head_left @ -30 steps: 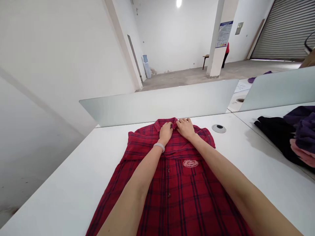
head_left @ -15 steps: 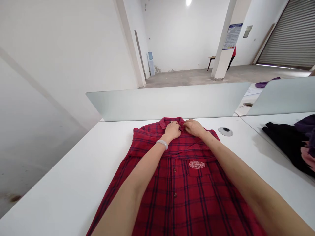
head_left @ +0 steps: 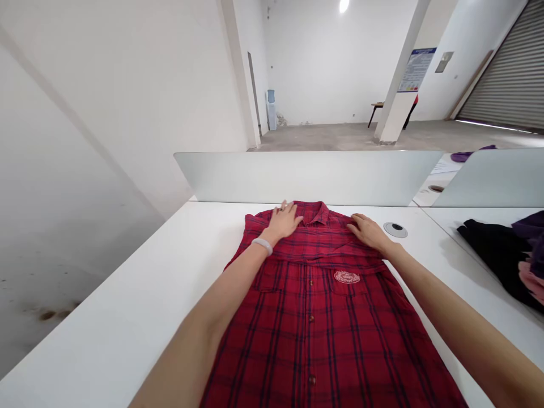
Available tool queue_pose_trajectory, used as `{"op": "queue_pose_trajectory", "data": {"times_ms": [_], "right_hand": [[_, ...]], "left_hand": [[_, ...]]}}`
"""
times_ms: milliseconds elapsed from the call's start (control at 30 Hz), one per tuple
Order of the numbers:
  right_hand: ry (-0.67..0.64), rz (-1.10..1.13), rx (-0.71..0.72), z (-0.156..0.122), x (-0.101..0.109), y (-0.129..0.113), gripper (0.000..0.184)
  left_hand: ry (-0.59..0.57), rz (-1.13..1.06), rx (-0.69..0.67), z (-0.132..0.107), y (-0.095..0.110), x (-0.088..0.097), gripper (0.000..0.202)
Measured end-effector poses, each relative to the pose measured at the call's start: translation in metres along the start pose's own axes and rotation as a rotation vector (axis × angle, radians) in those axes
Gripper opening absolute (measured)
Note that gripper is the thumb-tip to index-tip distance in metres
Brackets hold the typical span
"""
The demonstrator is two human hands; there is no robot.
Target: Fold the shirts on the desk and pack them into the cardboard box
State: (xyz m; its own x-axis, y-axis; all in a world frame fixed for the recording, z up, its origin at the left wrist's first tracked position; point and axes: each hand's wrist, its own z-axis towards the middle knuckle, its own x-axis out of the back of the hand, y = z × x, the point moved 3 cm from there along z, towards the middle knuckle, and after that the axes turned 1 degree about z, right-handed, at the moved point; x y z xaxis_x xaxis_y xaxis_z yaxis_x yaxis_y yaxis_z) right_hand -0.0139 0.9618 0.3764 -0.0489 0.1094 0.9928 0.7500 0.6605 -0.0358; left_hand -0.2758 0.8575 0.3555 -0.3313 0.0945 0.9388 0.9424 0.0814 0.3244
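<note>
A red and navy plaid shirt lies front up on the white table, its sleeves folded across the chest below the collar. Buttons run down its middle, and a pale embroidered patch marks the chest pocket. My left hand, with a ring on a finger and a pale bangle at the wrist, rests with fingers spread on the shirt's left shoulder beside the collar. On the opposite shoulder lies my right hand, fingers stretched out over the cloth. Neither hand grips anything.
A frosted divider stands along the table's far edge. Right of the shirt is a round cable grommet. Black trousers-like cloth and purple cloth lie at the right. Beyond, a person is partly hidden behind a pillar.
Both hands have left the collar front and moved apart, the left to the left shoulder, the right to the right shoulder. Their fingers have opened out. The view has shifted slightly.
</note>
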Motion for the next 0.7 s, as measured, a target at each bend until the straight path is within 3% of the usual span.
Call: {"op": "queue_pose_trajectory", "data": {"times_ms": [133, 233, 300, 367, 500, 600, 700], "right_hand": [[0.015, -0.027, -0.118, -0.043, -0.006, 0.019, 0.059], [-0.008, -0.042, -0.153, -0.061, -0.015, 0.016, 0.065], [-0.019, -0.050, -0.161, -0.065, -0.019, 0.012, 0.066], [-0.034, -0.055, -0.163, -0.065, -0.019, 0.010, 0.066], [-0.033, -0.040, -0.181, -0.070, -0.005, 0.002, 0.065], [0.055, -0.027, -0.134, -0.095, 0.015, -0.017, 0.068], [0.079, -0.030, 0.023, -0.137, 0.029, -0.046, 0.070]], "left_hand": [[-0.074, 0.005, 0.162, -0.041, -0.048, 0.004, 0.064], [-0.155, -0.015, 0.213, -0.064, -0.064, -0.010, 0.067], [-0.142, 0.005, 0.223, -0.071, -0.064, -0.020, 0.066], [-0.052, 0.032, 0.224, -0.074, -0.059, -0.026, 0.063], [0.090, 0.027, 0.228, -0.083, -0.051, -0.019, 0.060], [0.169, 0.017, 0.221, -0.108, -0.048, -0.004, 0.060], [0.165, 0.023, 0.151, -0.151, -0.044, 0.007, 0.060]]}}
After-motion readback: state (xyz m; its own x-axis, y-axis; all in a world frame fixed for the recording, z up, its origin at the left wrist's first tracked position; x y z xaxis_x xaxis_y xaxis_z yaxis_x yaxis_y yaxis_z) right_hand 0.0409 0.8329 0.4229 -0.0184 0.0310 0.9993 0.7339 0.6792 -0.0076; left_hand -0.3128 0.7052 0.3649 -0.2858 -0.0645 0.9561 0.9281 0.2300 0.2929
